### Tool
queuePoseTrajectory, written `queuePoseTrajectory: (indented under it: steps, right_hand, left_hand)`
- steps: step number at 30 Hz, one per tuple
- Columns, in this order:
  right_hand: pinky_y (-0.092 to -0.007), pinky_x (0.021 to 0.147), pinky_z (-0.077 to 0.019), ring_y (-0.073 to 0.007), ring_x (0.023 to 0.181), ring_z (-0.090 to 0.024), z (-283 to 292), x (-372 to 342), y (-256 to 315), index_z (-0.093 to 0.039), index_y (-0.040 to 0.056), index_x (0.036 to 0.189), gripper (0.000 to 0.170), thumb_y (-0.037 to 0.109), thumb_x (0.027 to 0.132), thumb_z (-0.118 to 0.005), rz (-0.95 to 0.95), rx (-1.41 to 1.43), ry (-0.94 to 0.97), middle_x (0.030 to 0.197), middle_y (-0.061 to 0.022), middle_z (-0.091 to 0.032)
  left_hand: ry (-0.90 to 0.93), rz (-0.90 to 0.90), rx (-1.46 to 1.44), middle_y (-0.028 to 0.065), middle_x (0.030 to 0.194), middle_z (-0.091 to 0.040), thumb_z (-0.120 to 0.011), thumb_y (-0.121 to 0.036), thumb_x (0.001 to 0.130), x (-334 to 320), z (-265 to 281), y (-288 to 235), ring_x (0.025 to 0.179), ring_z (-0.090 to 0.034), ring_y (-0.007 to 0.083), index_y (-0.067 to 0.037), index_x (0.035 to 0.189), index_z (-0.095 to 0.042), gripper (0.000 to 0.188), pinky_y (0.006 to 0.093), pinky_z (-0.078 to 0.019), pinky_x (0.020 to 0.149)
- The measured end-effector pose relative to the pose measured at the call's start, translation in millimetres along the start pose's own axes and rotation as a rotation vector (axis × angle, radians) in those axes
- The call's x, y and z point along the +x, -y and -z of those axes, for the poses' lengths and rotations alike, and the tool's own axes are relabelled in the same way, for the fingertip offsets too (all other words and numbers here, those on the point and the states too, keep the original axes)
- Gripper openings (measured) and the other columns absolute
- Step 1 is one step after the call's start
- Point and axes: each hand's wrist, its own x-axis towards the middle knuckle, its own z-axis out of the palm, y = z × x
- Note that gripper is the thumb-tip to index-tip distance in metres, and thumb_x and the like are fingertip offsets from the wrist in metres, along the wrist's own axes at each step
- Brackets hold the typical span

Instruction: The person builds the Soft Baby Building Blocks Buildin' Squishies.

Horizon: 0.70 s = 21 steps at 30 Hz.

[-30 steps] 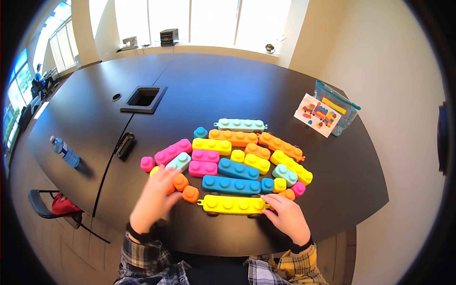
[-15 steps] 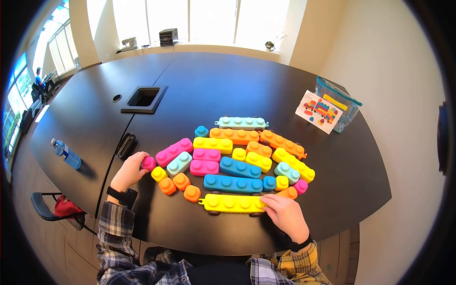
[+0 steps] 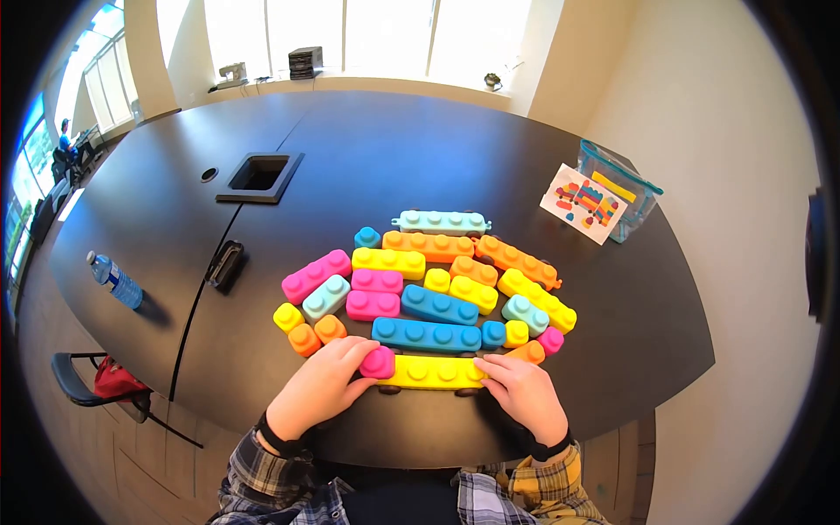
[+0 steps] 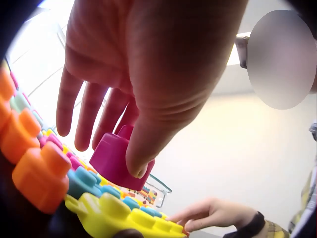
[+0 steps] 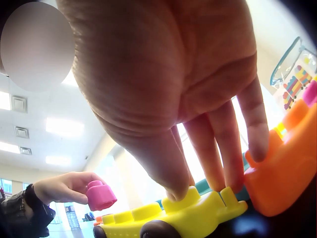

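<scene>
My left hand pinches a small pink block between thumb and fingers. In the left wrist view the pink block is held just above the studs of a yellow wheeled base, over its left end. That long base has dark wheels and a hitch at each end. At its right end my right hand grips the last stud, thumb in front and fingers behind. An orange single block sits beside the left hand, hidden by it in the head view.
Behind the base lie several blocks, including a long blue block, a yellow block and a light-blue wheeled base. A picture card leans on a clear bag at right. A water bottle stands at left.
My left hand reached to the far left, took the pink block there and carried it right to the yellow wheeled base. My right hand has stayed at the base's right end.
</scene>
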Motion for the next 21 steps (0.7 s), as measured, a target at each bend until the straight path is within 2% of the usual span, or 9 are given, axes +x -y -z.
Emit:
queuePoseTrajectory:
  steps: [8,12,17,21]
  right_hand:
    - [-0.0396,0.079,-0.0591,-0.0290,0.094,-0.073,-7.0,-0.2,-4.9,-0.075,0.0117,0.121,0.028,0.014,0.093,-0.072,0.016,-0.013,-0.018,0.114,-0.0071,-0.076]
    - [-0.0397,0.077,-0.0578,-0.0283,0.091,-0.073,-6.8,0.1,-1.6,-0.075,0.0127,0.122,0.030,0.014,0.093,-0.071,0.025,-0.035,-0.015,0.112,-0.0068,-0.076]
    - [-0.0400,0.077,-0.0562,-0.0274,0.093,-0.073,-7.7,0.4,-0.5,-0.074,0.0153,0.126,0.034,0.013,0.093,-0.071,0.015,-0.075,0.015,0.113,-0.0062,-0.076]
    - [-0.0399,0.077,-0.0563,-0.0274,0.093,-0.073,-9.0,-0.7,-2.8,-0.074,0.0150,0.126,0.033,0.014,0.093,-0.071,-0.010,-0.067,0.025,0.112,-0.0060,-0.075]
  left_hand:
    - [0.122,0.002,0.089,0.0142,0.121,-0.067,-0.080,-0.012,0.086,3.1,-13.2,2.2,0.113,-0.063,0.0355,-0.005,0.128,-0.063,0.046,0.0440,-0.0503,0.099]
    - [0.113,-0.027,0.163,0.0120,0.121,-0.068,-0.080,-0.014,0.086,5.2,-18.1,-1.5,0.112,-0.064,0.0334,-0.007,0.126,-0.064,0.043,0.0440,-0.0495,0.098]
    - [0.162,0.025,0.200,0.0094,0.121,-0.068,-0.080,-0.017,0.087,6.7,-19.0,-1.7,0.114,-0.063,0.0308,-0.009,0.127,-0.064,0.044,0.0433,-0.0481,0.096]
    - [0.177,0.059,0.212,0.0105,0.123,-0.067,-0.080,-0.016,0.086,4.9,-16.1,-12.0,0.117,-0.062,0.0322,-0.008,0.130,-0.063,0.047,0.0437,-0.0475,0.098]
